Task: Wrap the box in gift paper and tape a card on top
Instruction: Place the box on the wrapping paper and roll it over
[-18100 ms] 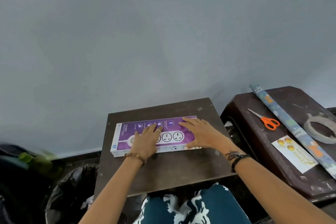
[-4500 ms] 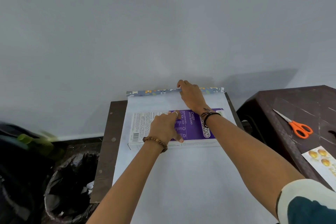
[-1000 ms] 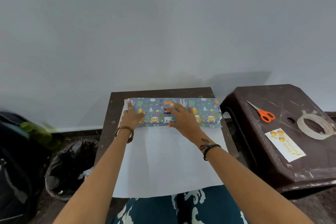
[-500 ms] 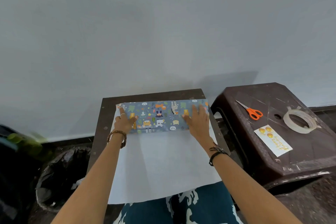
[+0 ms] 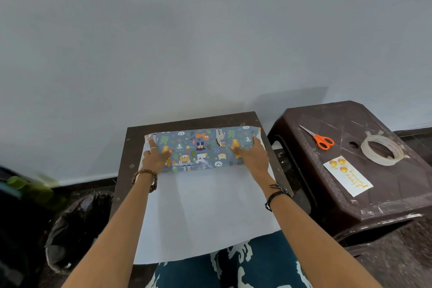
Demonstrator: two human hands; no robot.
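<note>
The box is hidden under a flap of blue gift paper (image 5: 201,147) printed with animals, folded over it at the far end of the small dark table (image 5: 133,138). The paper's white underside (image 5: 205,208) runs toward me and hangs over my lap. My left hand (image 5: 157,158) presses flat on the flap's left end. My right hand (image 5: 251,154) presses flat on its right end. The card (image 5: 347,176), white with gold balloons, lies on the brown stool (image 5: 385,201) to the right.
On the stool also lie orange-handled scissors (image 5: 321,140) and a roll of clear tape (image 5: 382,149). A bin lined with a black bag (image 5: 74,227) stands on the floor at the left. A grey wall rises right behind the table.
My right hand slid from the middle of the flap to its right end, and my left hand stayed at the left end. Further back, the paper was rolled out and folded over the box.
</note>
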